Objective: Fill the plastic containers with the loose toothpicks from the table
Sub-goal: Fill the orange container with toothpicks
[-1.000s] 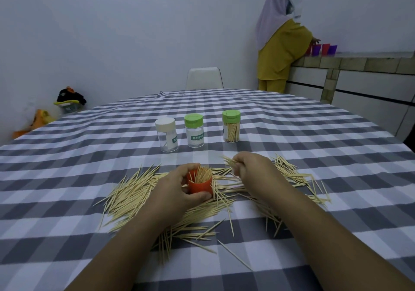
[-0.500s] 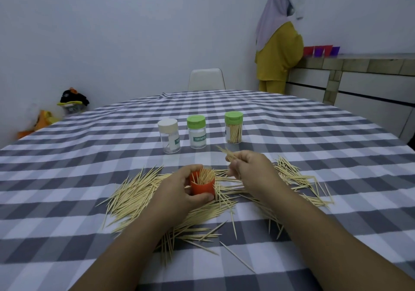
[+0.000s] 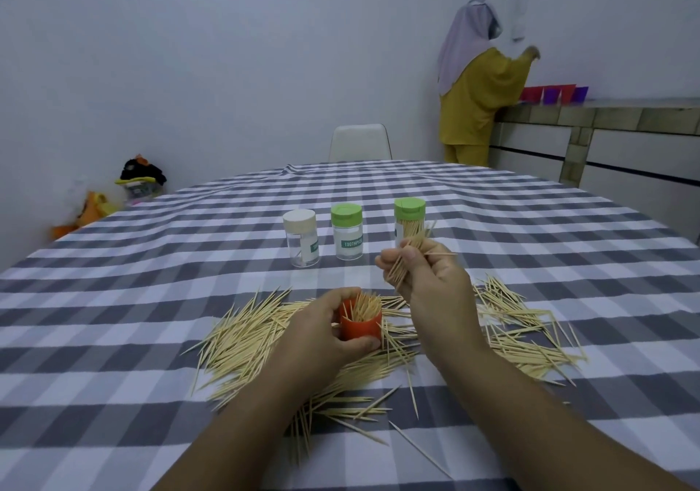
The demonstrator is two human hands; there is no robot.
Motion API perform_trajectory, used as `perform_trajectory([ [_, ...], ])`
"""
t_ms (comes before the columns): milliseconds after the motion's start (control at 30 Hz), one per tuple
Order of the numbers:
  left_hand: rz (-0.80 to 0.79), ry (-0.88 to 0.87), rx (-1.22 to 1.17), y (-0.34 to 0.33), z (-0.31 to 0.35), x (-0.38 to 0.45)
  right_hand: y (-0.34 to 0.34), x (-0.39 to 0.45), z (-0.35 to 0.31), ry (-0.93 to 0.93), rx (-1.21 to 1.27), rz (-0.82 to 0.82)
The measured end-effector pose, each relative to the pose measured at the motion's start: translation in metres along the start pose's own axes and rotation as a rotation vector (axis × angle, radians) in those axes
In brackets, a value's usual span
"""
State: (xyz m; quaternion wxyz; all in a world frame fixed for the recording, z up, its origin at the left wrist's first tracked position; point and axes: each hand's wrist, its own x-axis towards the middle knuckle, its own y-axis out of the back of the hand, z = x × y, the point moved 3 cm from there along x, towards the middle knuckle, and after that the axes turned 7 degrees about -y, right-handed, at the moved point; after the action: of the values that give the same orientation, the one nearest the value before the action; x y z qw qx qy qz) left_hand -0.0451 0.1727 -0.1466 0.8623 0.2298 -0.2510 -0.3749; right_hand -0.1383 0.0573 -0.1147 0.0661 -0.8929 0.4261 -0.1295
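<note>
My left hand (image 3: 322, 333) grips an open orange container (image 3: 361, 327) that stands on the table and holds several upright toothpicks. My right hand (image 3: 428, 276) is raised above the table and pinches a small bundle of toothpicks (image 3: 407, 254) between thumb and fingers. Loose toothpicks (image 3: 250, 335) lie scattered around both hands, with another heap (image 3: 519, 335) to the right. Behind stand three closed clear containers: a white-lidded one (image 3: 301, 238), a green-lidded one (image 3: 346, 233) and a green-lidded one (image 3: 409, 214) with toothpicks inside.
The round table (image 3: 151, 293) wears a grey and white checked cloth. A white chair (image 3: 360, 142) stands at its far side. A person in yellow (image 3: 479, 96) stands at a counter (image 3: 606, 111) with coloured cups at the back right.
My right hand has lifted off the pile with a bundle of toothpicks and risen towards the green-lidded container. My left hand keeps its hold on the orange container.
</note>
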Motion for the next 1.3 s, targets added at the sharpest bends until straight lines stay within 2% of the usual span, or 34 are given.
perform_trajectory([
  [267,0.010,-0.020,0.039,-0.001,-0.003,0.002,-0.010,-0.007,0.015,-0.139,-0.211,-0.067],
  [600,0.005,-0.031,0.037,-0.001,-0.005,0.002,-0.013,-0.006,0.018,-0.423,-0.309,-0.202],
  [700,0.000,-0.035,0.034,-0.001,-0.005,0.002,-0.012,-0.007,0.015,-0.441,-0.318,-0.248],
  [867,0.006,-0.067,0.064,0.000,-0.002,0.002,-0.012,-0.009,0.015,-0.336,-0.542,-0.336],
  [1000,0.005,-0.077,0.060,0.000,-0.001,0.002,-0.011,-0.007,0.014,-0.255,-0.526,-0.279],
  [1200,0.008,-0.071,0.056,0.000,-0.001,0.001,-0.010,-0.008,0.013,0.002,-0.671,-0.251],
  [1300,0.008,-0.084,0.053,0.001,-0.001,0.001,-0.010,-0.010,0.013,0.078,-0.669,-0.169],
])
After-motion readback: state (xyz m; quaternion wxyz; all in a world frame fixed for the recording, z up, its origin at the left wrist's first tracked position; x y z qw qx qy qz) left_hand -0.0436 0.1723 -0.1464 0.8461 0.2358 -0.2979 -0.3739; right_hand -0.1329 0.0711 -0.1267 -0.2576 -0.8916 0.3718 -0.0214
